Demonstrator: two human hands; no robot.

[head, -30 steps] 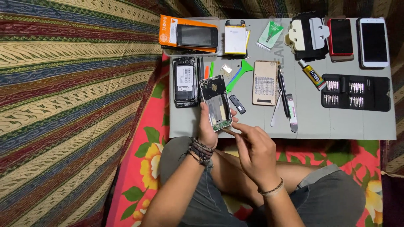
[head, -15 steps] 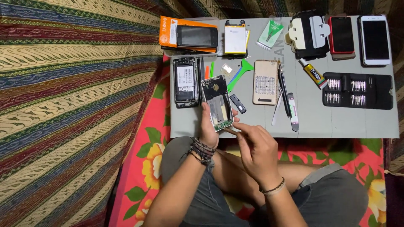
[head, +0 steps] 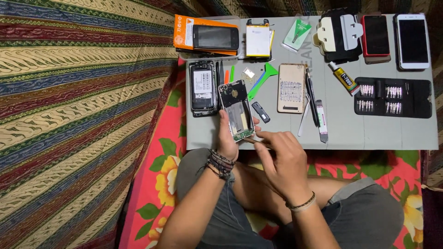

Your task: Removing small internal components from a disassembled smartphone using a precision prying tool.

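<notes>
Two hands meet at the tabletop (head: 369, 133) edge in the head view: your left hand (head: 227, 140) clamps the opened phone (head: 236, 109) tilted up for access, while your right hand (head: 282, 157) pinches a thin tool (head: 253, 141) against its lower end.

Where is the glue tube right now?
In the head view, the glue tube lies on the grey mat's right half, just left of the black bit case.
</notes>
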